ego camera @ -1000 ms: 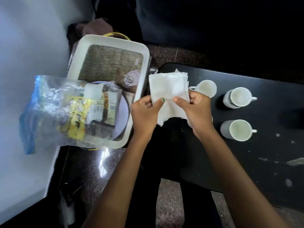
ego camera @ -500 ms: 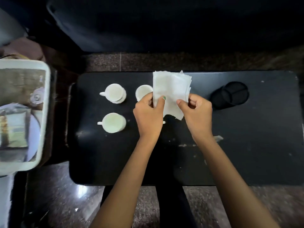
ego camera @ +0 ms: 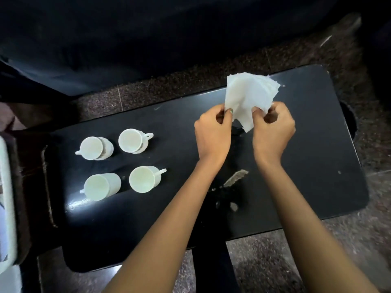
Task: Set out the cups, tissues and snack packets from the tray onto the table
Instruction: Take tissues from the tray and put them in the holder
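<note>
Both hands and the tissues (ego camera: 246,98) are now lying further toward the right end of the tabletop (ego camera: 317,149) than half a second ago, and all four cups are now showing clear of the arms, whereas one was partly hidden before. The left hand (ego camera: 212,134) is pinching the lower left edge of the tissue stack between thumb and fingers; the right hand (ego camera: 273,132) is pinching the lower right edge in the same way, fingers curled closed on the paper. The stack is being held above the tabletop near its far edge, fanned slightly at the upper right corner. Four white cups are standing upright in a two-by-two group near the left end: far-left cup (ego camera: 93,148), far-right cup (ego camera: 132,140), near-left cup (ego camera: 100,186), near-right cup (ego camera: 145,178). The two far cups are sitting on small saucers. The tray (ego camera: 6,187) is showing only as a white rim at the left border, beyond the left edge of the tabletop. Pale scuffs (ego camera: 236,177) are marking the tabletop between the forearms.
</note>
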Demonstrator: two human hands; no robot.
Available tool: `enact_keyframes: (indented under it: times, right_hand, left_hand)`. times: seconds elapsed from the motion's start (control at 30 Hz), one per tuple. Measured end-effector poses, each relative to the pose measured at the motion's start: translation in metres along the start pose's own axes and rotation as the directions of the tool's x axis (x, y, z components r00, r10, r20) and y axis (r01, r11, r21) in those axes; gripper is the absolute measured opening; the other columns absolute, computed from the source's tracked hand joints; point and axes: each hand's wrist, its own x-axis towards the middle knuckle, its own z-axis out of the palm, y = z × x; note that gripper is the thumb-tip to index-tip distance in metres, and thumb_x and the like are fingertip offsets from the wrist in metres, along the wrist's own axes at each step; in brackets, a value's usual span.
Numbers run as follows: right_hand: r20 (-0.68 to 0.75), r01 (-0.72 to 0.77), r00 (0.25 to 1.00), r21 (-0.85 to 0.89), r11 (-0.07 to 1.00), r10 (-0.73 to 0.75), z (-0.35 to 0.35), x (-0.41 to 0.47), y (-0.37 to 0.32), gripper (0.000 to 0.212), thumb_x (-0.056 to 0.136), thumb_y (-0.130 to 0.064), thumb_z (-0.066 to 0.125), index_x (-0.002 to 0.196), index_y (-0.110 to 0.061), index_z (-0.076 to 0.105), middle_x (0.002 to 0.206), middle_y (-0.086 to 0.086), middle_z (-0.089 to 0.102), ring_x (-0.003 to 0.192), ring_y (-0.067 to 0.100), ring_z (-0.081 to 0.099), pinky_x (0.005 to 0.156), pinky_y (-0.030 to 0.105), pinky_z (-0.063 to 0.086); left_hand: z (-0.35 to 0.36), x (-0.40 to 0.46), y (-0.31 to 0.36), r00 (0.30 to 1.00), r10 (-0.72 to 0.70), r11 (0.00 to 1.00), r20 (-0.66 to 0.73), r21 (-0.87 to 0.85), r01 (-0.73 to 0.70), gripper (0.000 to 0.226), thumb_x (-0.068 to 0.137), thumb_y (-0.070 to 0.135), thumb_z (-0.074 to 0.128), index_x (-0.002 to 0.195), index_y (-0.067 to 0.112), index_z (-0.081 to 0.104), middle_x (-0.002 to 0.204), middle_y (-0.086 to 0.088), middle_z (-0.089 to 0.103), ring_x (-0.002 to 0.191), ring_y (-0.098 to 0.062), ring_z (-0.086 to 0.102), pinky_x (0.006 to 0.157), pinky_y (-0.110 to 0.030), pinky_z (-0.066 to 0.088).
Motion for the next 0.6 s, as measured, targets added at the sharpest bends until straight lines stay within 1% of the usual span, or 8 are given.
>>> enact_keyframes:
  times: [0.13, 0.17, 0.23, 0.3, 0.37, 0.43, 0.5, 0.6]
  right_hand:
    - [0.020, 0.021, 1.000, -0.056, 0.998, -0.020, 0.005, 0.014, 0.014, 0.019, 0.082, -0.016, 0.068, 0.078, -0.020, 0.049, 0.067, -0.018, 0.049, 0.062, -0.006, 0.051, 0.065, 0.007, 0.036]
    - [0.036, 0.021, 0.999, -0.071, 0.997, -0.018, 0.007, 0.017, 0.017, 0.019, 0.082, -0.017, 0.068, 0.079, -0.020, 0.049, 0.069, -0.018, 0.049, 0.067, -0.004, 0.052, 0.070, 0.014, 0.040]
    - [0.062, 0.018, 0.998, -0.096, 0.995, -0.012, 0.009, 0.021, 0.023, 0.017, 0.082, -0.019, 0.067, 0.082, -0.020, 0.050, 0.075, -0.014, 0.052, 0.084, 0.012, 0.055, 0.079, 0.024, 0.041]
    - [0.073, 0.009, 0.997, -0.130, 0.992, 0.000, 0.011, 0.024, 0.029, 0.015, 0.082, -0.020, 0.067, 0.084, -0.020, 0.052, 0.077, -0.016, 0.049, 0.094, 0.017, 0.050, 0.088, 0.031, 0.040]
    - [0.082, -0.006, 0.996, -0.184, 0.983, 0.021, 0.013, 0.028, 0.034, 0.015, 0.082, -0.022, 0.068, 0.085, -0.015, 0.055, 0.079, -0.015, 0.049, 0.100, 0.021, 0.048, 0.093, 0.038, 0.039]
    - [0.092, -0.011, 0.995, -0.268, 0.963, 0.037, 0.015, 0.031, 0.039, 0.021, 0.081, -0.025, 0.069, 0.093, -0.010, 0.061, 0.094, -0.001, 0.056, 0.106, 0.025, 0.045, 0.092, 0.037, 0.035]
    - [0.101, -0.033, 0.993, -0.300, 0.953, 0.066, 0.017, 0.033, 0.044, 0.027, 0.080, -0.027, 0.071, 0.098, -0.009, 0.062, 0.109, 0.006, 0.052, 0.107, 0.025, 0.043, 0.091, 0.033, 0.033]
    - [0.156, -0.050, 0.982, -0.308, 0.950, 0.103, 0.017, 0.035, 0.046, 0.031, 0.079, -0.027, 0.072, 0.100, -0.009, 0.058, 0.106, 0.004, 0.045, 0.108, 0.024, 0.043, 0.089, 0.032, 0.031]
  left_hand:
    - [0.020, 0.014, -0.004, 0.999, 0.026, 0.999, 0.025, 0.030, -0.027, 0.014, 0.090, 0.013, 0.060, 0.096, 0.012, 0.072, 0.080, 0.008, 0.069, 0.074, -0.005, 0.065, 0.069, -0.019, 0.051]
    - [0.023, 0.017, -0.006, 0.999, 0.027, 0.999, 0.029, 0.037, -0.028, 0.013, 0.090, 0.013, 0.060, 0.096, 0.012, 0.071, 0.080, 0.009, 0.068, 0.074, -0.005, 0.064, 0.069, -0.019, 0.051]
    - [0.030, 0.021, -0.010, 0.998, 0.021, 0.998, 0.051, 0.061, -0.024, 0.013, 0.090, 0.013, 0.060, 0.098, 0.012, 0.070, 0.082, 0.007, 0.068, 0.077, -0.006, 0.063, 0.070, -0.020, 0.049]
    - [0.036, 0.024, -0.016, 0.997, 0.024, 0.990, 0.078, 0.137, -0.034, 0.016, 0.090, 0.016, 0.061, 0.103, 0.014, 0.070, 0.091, 0.003, 0.070, 0.090, -0.011, 0.060, 0.079, -0.026, 0.047]
    - [0.042, 0.024, -0.021, 0.995, 0.063, 0.954, 0.073, 0.289, -0.081, 0.018, 0.089, 0.019, 0.061, 0.104, 0.018, 0.070, 0.100, 0.003, 0.069, 0.105, -0.015, 0.051, 0.090, -0.032, 0.040]
    - [0.046, 0.025, -0.023, 0.997, 0.078, 0.915, 0.027, 0.396, -0.083, 0.019, 0.087, 0.021, 0.061, 0.103, 0.021, 0.071, 0.108, 0.006, 0.063, 0.110, -0.017, 0.043, 0.092, -0.034, 0.032]
    - [0.047, 0.025, -0.024, 0.999, 0.047, 0.897, -0.027, 0.441, -0.030, 0.018, 0.085, 0.023, 0.062, 0.101, 0.023, 0.071, 0.113, 0.006, 0.056, 0.110, -0.018, 0.039, 0.094, -0.035, 0.028]
    - [0.047, 0.025, -0.027, 0.999, -0.004, 0.893, -0.049, 0.450, 0.025, 0.024, 0.083, 0.023, 0.065, 0.107, 0.024, 0.067, 0.118, 0.005, 0.049, 0.111, -0.018, 0.038, 0.096, -0.036, 0.029]
